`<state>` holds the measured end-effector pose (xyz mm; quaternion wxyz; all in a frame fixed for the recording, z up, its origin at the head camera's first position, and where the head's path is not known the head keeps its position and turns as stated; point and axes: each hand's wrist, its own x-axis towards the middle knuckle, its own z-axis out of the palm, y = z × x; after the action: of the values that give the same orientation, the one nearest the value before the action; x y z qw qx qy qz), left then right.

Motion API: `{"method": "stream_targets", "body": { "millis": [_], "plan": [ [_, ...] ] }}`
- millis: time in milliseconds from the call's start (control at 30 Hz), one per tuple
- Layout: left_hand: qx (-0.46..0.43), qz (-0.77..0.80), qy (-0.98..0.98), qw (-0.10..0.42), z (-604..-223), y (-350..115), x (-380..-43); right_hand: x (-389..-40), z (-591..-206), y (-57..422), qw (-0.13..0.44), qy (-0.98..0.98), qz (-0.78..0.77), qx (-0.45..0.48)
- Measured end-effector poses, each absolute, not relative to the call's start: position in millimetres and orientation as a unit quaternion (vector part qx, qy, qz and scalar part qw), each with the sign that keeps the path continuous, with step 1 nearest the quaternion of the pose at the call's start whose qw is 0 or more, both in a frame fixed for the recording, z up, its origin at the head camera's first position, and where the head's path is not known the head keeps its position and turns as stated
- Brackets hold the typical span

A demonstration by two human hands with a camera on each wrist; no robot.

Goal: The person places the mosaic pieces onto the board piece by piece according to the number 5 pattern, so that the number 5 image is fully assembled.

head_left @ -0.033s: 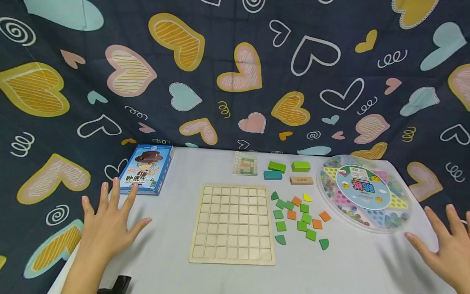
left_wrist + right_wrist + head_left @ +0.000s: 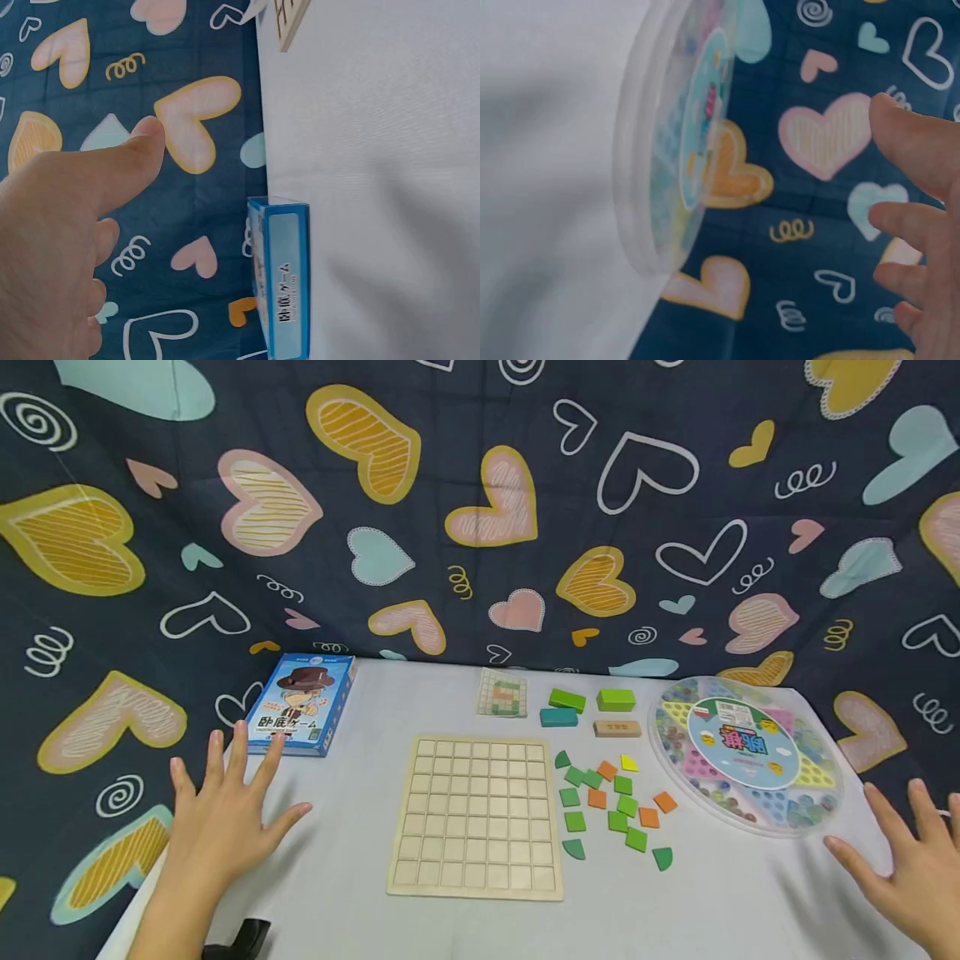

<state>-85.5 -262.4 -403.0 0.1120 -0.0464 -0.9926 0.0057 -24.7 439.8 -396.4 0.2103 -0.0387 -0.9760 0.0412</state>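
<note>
Box (image 2: 303, 706) just by your left hand (image 2: 225, 831), disc (image 2: 745, 756) near your right hand (image 2: 911, 877) — and barely a flicker of change since a moment ago, both hands spread and holding nothing — so I'd judge no headway, tiles (image 2: 618, 821) lying loose beside the board (image 2: 476, 818).

From the head we look forward and down, sharing the ten-o'clock box (image 2: 303, 697) with our closer left-wrist view, the three-o'clock round case (image 2: 742, 747) with our right-wrist one
</note>
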Motion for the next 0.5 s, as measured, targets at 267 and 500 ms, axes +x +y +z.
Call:
{"method": "stream_targets", "body": {
  "millis": [267, 500],
  "plan": [
    [-0.064, 0.001, -0.992, 0.108, -406, -252, -92, -30, -391, 430, 0.12, -0.99, -0.001, -0.08],
    [-0.134, -0.029, -0.987, 0.086, -415, -230, -103, -56, -389, 393, 0.152, -0.987, 0.056, 0.017]
  ]
}}
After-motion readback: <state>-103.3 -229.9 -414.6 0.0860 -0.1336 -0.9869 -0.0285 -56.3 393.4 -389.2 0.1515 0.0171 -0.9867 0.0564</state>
